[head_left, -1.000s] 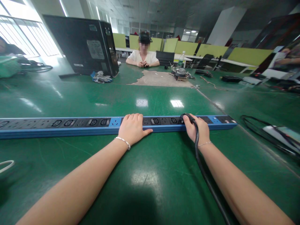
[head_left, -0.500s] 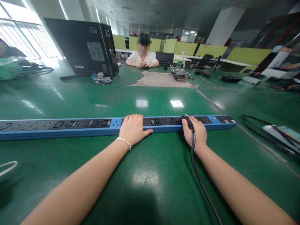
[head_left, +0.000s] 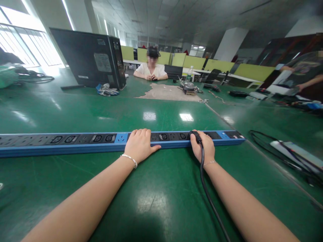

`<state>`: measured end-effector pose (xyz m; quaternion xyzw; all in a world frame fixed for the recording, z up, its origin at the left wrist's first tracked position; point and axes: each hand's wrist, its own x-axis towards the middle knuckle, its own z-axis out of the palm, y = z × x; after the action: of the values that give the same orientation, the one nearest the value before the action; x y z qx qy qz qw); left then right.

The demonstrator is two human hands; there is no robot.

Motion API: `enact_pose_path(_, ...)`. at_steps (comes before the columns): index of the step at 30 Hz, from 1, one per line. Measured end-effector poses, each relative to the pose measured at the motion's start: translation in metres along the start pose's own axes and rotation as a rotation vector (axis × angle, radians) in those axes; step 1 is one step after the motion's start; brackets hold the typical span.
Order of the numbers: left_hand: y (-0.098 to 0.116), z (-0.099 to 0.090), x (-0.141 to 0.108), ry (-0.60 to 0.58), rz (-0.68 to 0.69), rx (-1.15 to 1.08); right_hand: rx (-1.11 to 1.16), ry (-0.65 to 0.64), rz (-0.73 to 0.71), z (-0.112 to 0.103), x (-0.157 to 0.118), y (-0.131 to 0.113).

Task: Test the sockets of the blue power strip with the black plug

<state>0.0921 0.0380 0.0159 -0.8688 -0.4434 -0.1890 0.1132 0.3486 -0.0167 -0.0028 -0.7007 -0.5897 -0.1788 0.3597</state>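
A long blue power strip (head_left: 85, 148) with black socket faces lies across the green table. My left hand (head_left: 139, 143) rests over its middle, fingers over the far edge and thumb pointing right along the near side; the fingers are wrapped round the strip. My right hand (head_left: 204, 144) is closed on a black plug (head_left: 195, 136) at the strip's right part. The plug sits on the socket face, and how deep it is cannot be seen. Its black cable (head_left: 208, 198) runs down between my forearms toward the bottom edge.
A black computer case (head_left: 85, 57) and gloves (head_left: 107, 89) stand at the back left. Across the table sits a person (head_left: 151, 69). A bottle (head_left: 189, 74) is beside a metal device (head_left: 188, 88). A white power strip (head_left: 295, 154) with cables lies right; another person (head_left: 302, 72) stands beyond.
The view has shifted, so the strip and hands appear slightly lower and further left. A standing person shows more at the right. Both hands keep their places on the strip and plug.
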Motion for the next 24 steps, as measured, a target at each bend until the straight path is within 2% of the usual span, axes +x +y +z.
enact_pose_path(11, -0.0047, 0.0068, -0.0006, 0.04, 0.063, 0.001, 0.031, -0.056, 0.089, 0.0008, -0.0013, -0.0036)
enact_pose_path(24, -0.0063, 0.0065, -0.0014, 0.041, 0.093, 0.027, 0.041, -0.067, 0.1, -0.002, -0.0009, -0.0059)
